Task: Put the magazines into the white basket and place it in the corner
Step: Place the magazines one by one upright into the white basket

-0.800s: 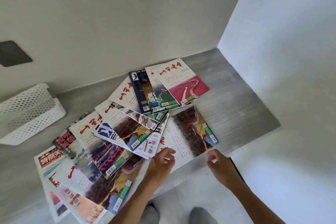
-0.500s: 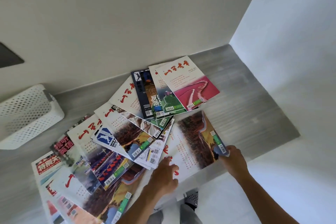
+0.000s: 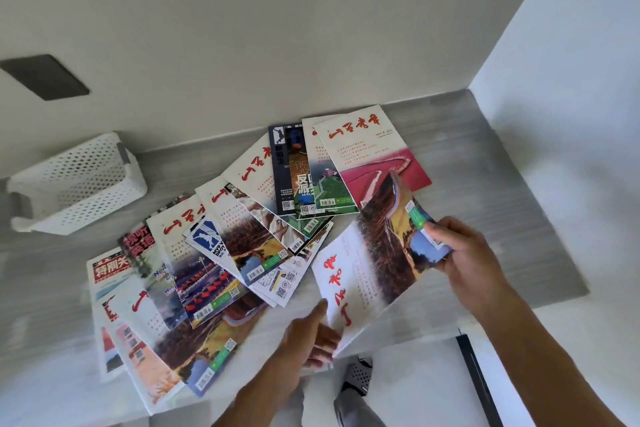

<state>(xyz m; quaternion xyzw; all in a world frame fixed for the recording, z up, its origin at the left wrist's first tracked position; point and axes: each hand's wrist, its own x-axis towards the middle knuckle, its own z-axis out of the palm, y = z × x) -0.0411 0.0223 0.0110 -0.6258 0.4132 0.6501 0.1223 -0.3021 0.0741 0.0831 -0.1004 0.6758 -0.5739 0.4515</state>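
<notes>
Several magazines [image 3: 221, 246] lie fanned out across a grey tabletop [image 3: 485, 184]. One magazine with red script and a brown landscape cover [image 3: 367, 270] is lifted off the table at the front right. My right hand [image 3: 464, 253] grips its far right edge, which curls upward. My left hand [image 3: 311, 340] holds its near corner from below. The white perforated basket [image 3: 76, 184] stands with nothing in it at the back left, well away from both hands.
Two white walls meet at the corner [image 3: 467, 90] at the table's back right. A dark plate [image 3: 45, 76] sits on the back wall at the left. Below the table's front edge a sandalled foot [image 3: 360, 374] stands on the pale floor.
My right hand has taken hold of the landscape magazine's right edge and raised it. My left hand slid under its near corner, and the magazine has come up off the table.
</notes>
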